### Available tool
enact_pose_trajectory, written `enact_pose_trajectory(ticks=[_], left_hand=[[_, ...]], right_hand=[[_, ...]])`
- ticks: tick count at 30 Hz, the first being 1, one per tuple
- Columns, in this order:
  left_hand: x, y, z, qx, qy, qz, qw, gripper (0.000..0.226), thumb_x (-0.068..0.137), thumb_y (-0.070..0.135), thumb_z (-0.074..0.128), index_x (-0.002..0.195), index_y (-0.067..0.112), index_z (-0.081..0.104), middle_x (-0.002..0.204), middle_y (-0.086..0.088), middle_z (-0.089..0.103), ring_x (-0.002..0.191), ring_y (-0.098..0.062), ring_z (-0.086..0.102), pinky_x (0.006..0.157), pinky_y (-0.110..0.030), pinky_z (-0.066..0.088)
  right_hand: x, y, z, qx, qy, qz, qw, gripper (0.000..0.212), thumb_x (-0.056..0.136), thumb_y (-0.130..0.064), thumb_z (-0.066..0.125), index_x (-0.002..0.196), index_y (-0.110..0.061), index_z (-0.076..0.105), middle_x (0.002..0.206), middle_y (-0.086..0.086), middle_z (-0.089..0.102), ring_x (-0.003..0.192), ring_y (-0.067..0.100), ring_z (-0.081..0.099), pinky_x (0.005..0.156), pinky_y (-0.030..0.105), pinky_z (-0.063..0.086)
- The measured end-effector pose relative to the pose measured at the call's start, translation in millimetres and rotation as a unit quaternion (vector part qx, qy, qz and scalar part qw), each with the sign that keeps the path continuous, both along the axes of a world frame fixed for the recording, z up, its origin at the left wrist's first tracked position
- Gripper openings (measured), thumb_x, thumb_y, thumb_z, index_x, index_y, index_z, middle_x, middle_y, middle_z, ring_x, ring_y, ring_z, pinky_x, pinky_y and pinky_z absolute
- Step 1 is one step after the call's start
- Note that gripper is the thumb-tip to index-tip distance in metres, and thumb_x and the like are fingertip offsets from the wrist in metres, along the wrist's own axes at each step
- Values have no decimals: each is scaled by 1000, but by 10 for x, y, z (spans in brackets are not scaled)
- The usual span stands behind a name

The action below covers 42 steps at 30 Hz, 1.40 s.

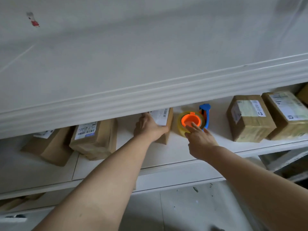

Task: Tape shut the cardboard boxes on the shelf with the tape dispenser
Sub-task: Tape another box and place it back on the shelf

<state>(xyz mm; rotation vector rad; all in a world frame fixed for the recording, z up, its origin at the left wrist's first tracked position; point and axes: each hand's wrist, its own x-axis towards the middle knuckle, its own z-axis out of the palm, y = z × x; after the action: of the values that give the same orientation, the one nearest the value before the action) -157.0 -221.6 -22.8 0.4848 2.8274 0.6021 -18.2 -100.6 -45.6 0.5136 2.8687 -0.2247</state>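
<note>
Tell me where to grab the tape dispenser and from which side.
Probably the blue frame on the right of the tape dispenser, from front-right, where the right hand is. It lies flat; its roll is wide, and a box held by the left hand crowds its left.

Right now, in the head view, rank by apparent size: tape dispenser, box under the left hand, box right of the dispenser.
1. box right of the tape dispenser
2-3. tape dispenser and box under the left hand: alike; box half hidden.
</note>
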Motion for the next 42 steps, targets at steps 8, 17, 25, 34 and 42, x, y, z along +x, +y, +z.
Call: enact_pose_trajectory(ticks=[8, 17, 25, 34, 42], left_hand=[[62, -763, 102, -106, -98, -137, 980, 79, 55, 36, 73, 119, 25, 29, 122, 2, 44, 117, -21, 44, 95, -33, 44], [477, -1174, 87, 57, -106, 27, 992, 103, 77, 23, 76, 152, 15, 7, 144, -3, 42, 129, -19, 42, 97, -21, 34], [503, -1157, 67, 217, -122, 279, 927, 58, 91, 43, 57, 135, 9, 40, 128, -9, 55, 113, -29, 53, 92, -36, 43], [204, -1065, 79, 396, -299, 275, 824, 51, 92, 50, 54, 131, 18, 48, 124, -4, 60, 100, -18, 59, 88, -39, 52], [223, -1003, -36, 372, -319, 223, 843, 49, 100, 16, 47, 146, 25, 31, 142, -2, 46, 122, -24, 52, 89, -36, 47]], right_hand=[[-123, -122, 128, -212, 107, -116, 964, 78, 90, -7, 53, 154, -18, 10, 154, 9, 26, 136, 31, 36, 101, 35, 37], [-166, -296, -85, -438, 88, -53, 893, 94, 84, 3, 58, 154, -26, 1, 145, -6, 43, 119, 24, 56, 76, 23, 49], [-115, -344, 40, -598, 104, -122, 785, 26, 100, -19, 47, 124, -18, 57, 119, 2, 59, 116, 22, 54, 81, 31, 39], [-297, -412, 59, -703, 189, -228, 646, 18, 98, -20, 52, 114, -26, 55, 101, -2, 58, 93, 20, 52, 80, 36, 45], [-215, -345, 1, -736, 225, -259, 583, 64, 74, -2, 75, 131, -19, 49, 113, -3, 59, 99, 13, 58, 83, 26, 42]])
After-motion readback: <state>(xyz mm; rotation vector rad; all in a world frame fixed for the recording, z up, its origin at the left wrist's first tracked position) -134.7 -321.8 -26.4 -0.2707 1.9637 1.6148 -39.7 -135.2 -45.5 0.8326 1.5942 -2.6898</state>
